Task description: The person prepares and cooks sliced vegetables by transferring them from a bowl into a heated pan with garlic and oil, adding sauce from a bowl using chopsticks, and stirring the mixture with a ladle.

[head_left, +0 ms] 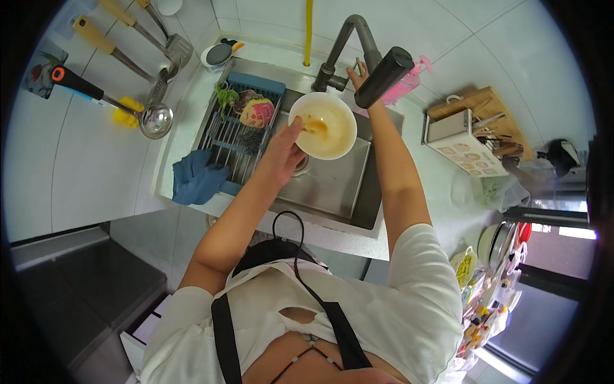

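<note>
My left hand grips a white bowl by its near left rim, thumb inside. Brownish-yellow residue streaks the bowl's inside, and it is tilted toward me over the sink. Up at the dark grey faucet, my right hand pinches the small faucet handle; the thick black spout partly hides this hand. No running water can be made out.
A drying rack across the sink's left side bears sponges and greens. A blue cloth lies at its near corner. Behind the faucet stands a pink pump bottle. Right of the sink is a utensil holder; a ladle hangs left.
</note>
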`<state>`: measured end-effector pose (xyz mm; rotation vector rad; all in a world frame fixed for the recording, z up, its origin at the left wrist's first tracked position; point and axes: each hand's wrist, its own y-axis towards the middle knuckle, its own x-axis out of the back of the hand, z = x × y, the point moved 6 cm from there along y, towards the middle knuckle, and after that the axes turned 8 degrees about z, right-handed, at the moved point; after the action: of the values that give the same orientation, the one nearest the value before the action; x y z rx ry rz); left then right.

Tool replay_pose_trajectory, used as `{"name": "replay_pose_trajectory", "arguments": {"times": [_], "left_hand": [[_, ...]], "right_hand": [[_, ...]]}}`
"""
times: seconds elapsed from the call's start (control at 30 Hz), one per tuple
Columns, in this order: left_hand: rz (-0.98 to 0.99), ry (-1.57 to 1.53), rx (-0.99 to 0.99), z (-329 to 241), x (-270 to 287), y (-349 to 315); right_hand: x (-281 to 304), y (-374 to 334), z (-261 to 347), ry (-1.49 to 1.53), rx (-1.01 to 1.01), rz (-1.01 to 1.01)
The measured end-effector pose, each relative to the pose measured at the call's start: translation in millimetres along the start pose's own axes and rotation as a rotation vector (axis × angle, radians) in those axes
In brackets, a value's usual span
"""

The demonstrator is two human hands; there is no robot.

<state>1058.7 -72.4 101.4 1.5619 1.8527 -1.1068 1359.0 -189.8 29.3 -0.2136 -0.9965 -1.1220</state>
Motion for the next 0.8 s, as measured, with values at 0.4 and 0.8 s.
{"name": "replay_pose_trajectory", "arguments": {"times": [0.4,0.8], "left_hand": [[-0.002,-0.068,-0.029,22.2,-7.6,26.4],[-0.182,-0.065,0.096,32.2,15.1,28.4]], "right_hand": [[23.1,-3.1,-10.5,-0.125,-0.079,0.015],[36.3,7.9,35.3,-0.215,0.079,-0.051]]}}
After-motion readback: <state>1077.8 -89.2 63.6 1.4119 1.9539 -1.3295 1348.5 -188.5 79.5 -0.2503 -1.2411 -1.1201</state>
